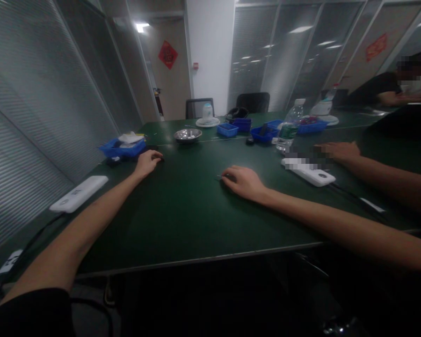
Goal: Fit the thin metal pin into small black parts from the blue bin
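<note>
My left hand [148, 164] rests low over the green table [182, 210], its fingers curled together near the blue basket on the left. What those fingers hold, if anything, is too dark to make out. Farther right, my right hand [244, 182] lies at the tabletop with thumb and fingers closed in a pinch. A short, thin, shiny pin-like piece [219, 176] sticks out leftward from its fingertips; its exact kind does not show. A shallow metal bowl [188, 136] with small pale items inside stands beyond and between my hands.
White power strips [77, 194] [312, 173] lie on both sides. The blue basket [122, 149] holds papers. Blue trays [227, 130], a water bottle [289, 126] and a white fan-like object [207, 117] stand behind. Another person's hand [340, 152] is at right.
</note>
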`<state>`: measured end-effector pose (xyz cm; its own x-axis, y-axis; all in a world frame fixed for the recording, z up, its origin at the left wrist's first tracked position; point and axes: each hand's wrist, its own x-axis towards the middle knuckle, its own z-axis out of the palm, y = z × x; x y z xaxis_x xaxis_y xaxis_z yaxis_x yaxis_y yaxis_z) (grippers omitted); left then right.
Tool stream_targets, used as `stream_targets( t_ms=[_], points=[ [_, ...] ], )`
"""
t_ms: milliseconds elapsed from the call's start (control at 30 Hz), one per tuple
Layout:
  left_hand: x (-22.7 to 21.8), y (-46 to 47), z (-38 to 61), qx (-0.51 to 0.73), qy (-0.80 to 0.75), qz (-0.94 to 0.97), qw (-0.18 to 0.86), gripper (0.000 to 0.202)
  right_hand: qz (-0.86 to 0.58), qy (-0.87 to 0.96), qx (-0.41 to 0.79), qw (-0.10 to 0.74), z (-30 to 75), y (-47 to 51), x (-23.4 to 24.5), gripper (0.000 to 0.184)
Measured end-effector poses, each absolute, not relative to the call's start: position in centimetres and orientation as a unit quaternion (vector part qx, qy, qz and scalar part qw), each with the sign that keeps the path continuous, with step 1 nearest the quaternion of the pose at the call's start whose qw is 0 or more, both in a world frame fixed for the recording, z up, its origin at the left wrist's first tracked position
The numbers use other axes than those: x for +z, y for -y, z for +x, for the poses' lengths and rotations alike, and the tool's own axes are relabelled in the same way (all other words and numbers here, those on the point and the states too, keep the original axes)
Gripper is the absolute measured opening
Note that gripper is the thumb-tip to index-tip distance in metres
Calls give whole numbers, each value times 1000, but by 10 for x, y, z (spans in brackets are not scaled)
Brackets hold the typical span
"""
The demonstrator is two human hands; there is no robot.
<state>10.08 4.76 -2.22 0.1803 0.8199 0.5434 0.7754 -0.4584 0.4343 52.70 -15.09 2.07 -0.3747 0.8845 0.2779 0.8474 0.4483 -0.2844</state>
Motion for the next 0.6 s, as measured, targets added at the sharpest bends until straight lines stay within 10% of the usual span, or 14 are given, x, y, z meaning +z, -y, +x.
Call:
stream_targets(
  t_ms=[600],
  points=[
    [-23, -52, 98, 394, -541, 738, 87, 34, -526, 828, 45, 191, 527, 148, 19, 32]
  ],
)
